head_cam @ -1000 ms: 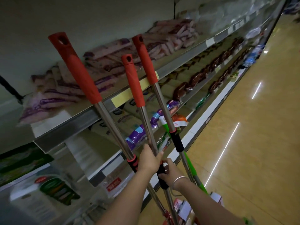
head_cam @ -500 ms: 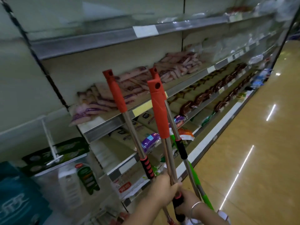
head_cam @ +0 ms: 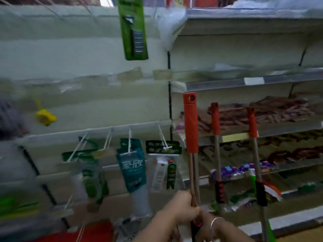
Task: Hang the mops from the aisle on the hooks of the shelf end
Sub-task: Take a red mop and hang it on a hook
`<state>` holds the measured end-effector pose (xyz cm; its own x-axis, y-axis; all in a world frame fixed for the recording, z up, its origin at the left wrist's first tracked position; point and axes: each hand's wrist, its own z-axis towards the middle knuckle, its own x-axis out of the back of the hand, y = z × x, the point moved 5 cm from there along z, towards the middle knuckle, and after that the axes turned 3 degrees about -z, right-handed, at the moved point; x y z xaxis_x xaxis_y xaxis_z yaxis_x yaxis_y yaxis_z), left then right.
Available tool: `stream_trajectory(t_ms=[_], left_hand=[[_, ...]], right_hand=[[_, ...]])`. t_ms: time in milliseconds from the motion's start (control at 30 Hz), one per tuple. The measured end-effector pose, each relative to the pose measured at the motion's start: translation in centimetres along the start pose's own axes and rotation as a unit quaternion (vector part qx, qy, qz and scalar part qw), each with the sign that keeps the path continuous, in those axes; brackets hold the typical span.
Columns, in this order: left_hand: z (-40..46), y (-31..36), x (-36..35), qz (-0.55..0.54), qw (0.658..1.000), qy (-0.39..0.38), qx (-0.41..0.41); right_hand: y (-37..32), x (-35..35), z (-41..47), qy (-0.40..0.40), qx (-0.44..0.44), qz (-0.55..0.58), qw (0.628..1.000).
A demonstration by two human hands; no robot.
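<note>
Left hand (head_cam: 181, 209) clamped round nearest mop handle (head_cam: 190, 123), low on the metal shaft. Right hand (head_cam: 207, 222), bracelet at wrist, just beside and below it; appears closed on the same bundle, exact grip blurred. Long axis near vertical, hang-hole at top, above both hands. Two more mop handles (head_cam: 215, 119) (head_cam: 252, 123) stand right, farther off. Beyond, up-left: shelf end hooks (head_cam: 129, 142), mostly carrying packets. Judgement: left hand nearer; lift, then carry leftward.
</note>
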<state>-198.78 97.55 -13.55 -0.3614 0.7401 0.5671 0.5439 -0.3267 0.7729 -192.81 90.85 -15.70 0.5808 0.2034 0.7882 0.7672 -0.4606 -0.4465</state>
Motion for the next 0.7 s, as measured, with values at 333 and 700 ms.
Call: stream_trajectory(t_ms=[333,700], left_hand=[[-16.9,-9.1,17.2,0.013,0.968,0.242,0.071],[-34.9,-18.2,33.5,0.050,0.914,0.390,0.103]], right_hand=[[-23.0,-7.4,1.7,-0.112,0.197,-0.136,0.964],[-48.1,-15.6,-0.6,-0.092,0.320,-0.171,0.927]])
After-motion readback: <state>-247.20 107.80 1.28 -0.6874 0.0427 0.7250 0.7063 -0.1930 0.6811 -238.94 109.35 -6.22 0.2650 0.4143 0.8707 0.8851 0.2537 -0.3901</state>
